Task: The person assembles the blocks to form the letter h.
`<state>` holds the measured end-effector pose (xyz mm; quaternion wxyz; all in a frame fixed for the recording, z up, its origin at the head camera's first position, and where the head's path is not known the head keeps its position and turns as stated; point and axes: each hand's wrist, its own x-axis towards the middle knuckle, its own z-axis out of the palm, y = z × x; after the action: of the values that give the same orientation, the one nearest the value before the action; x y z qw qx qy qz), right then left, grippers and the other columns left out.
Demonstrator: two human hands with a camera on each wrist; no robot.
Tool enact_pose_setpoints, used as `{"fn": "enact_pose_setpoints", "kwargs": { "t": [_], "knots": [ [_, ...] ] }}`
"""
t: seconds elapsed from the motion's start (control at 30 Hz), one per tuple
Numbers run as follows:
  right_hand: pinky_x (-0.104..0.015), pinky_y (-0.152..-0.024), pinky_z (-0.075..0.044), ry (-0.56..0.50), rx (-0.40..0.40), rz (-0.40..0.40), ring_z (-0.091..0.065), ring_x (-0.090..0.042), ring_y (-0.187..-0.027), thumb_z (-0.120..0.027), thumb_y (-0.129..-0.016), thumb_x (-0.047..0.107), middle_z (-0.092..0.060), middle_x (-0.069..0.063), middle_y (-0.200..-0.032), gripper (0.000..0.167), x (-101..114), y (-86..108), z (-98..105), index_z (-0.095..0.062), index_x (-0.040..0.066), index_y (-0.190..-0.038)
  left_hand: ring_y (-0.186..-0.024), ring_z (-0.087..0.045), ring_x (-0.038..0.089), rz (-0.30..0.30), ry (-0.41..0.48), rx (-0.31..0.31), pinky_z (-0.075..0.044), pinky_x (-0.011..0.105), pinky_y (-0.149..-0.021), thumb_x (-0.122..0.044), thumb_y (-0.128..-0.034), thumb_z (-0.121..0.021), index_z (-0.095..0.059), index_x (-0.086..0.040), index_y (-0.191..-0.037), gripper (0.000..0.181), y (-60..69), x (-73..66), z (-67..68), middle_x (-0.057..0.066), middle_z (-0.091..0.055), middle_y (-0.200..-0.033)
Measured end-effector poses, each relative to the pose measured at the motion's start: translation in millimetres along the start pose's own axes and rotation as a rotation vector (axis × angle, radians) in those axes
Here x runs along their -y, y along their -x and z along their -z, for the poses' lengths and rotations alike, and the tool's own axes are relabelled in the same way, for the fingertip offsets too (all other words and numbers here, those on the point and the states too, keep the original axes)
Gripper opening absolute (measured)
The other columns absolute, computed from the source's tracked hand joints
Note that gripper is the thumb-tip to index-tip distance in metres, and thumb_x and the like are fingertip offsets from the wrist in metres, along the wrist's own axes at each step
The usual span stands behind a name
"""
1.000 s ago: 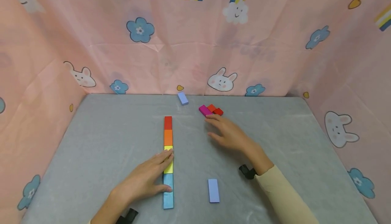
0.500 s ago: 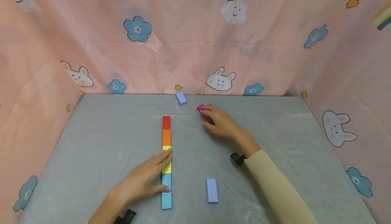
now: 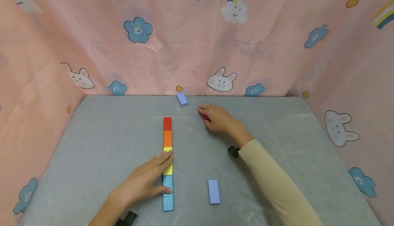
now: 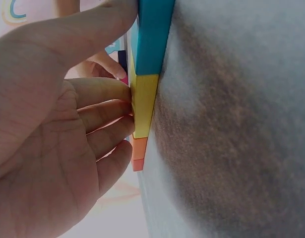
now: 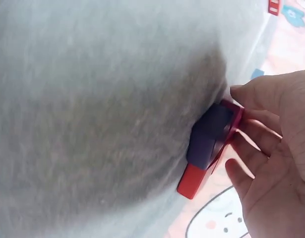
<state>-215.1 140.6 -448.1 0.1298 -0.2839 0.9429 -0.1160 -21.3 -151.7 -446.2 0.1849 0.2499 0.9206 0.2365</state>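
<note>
Curling thumb and fingers round a magenta rectangular block (image 3: 204,115), the right hand (image 3: 219,118) is at the far side, right of a straight row of coloured blocks (image 3: 167,138). Fingers nearly straight, the left hand (image 3: 146,178) touches that row's yellow oblong block (image 4: 146,106) and light-blue oblong block (image 3: 168,203). A periwinkle oblong block (image 3: 213,192) lies near, right of the row.
</note>
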Motion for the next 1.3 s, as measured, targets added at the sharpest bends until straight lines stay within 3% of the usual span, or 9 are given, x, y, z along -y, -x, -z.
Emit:
{"fn": "enact_pose_setpoints", "kwargs": {
  "t": [0.3,1.07,1.3],
  "knots": [
    [-0.051,-0.133,-0.028,-0.024,0.060,0.020,-0.038,-0.035,-0.159,-0.057,-0.102,0.001,-0.038,-0.017,-0.171,0.059,1.0,-0.5,4.3,-0.042,0.000,-0.159,-0.161,-0.034,0.033,0.000,0.006,0.008,-0.037,0.055,-0.127,-0.041,-0.0840,-0.089,-0.040,-0.004,-0.162,0.100,-0.4,3.1,0.0,0.007,-0.029,-0.176],
    [-0.050,-0.130,-0.037,0.011,0.047,0.013,-0.047,-0.037,-0.151,-0.063,-0.103,0.003,-0.048,-0.019,-0.163,0.053,8.8,-4.9,8.6,-0.050,0.001,-0.155,-0.160,-0.037,0.034,-0.025,-0.016,-0.018,-0.038,0.054,-0.127,-0.039,-0.0840,-0.090,-0.042,-0.003,-0.161,0.098,3.5,3.0,-0.6,0.008,-0.033,-0.175],
    [-0.049,-0.130,-0.037,0.017,0.062,-0.044,-0.044,-0.035,-0.153,-0.064,-0.105,0.010,-0.047,-0.016,-0.164,0.054,10.4,-6.6,5.8,-0.050,0.004,-0.156,-0.160,-0.037,0.033,-0.032,-0.021,-0.022,-0.038,0.054,-0.127,-0.041,-0.0838,-0.089,-0.042,-0.003,-0.161,0.098,2.2,3.5,-1.6,0.008,-0.033,-0.175]
  ]
}}
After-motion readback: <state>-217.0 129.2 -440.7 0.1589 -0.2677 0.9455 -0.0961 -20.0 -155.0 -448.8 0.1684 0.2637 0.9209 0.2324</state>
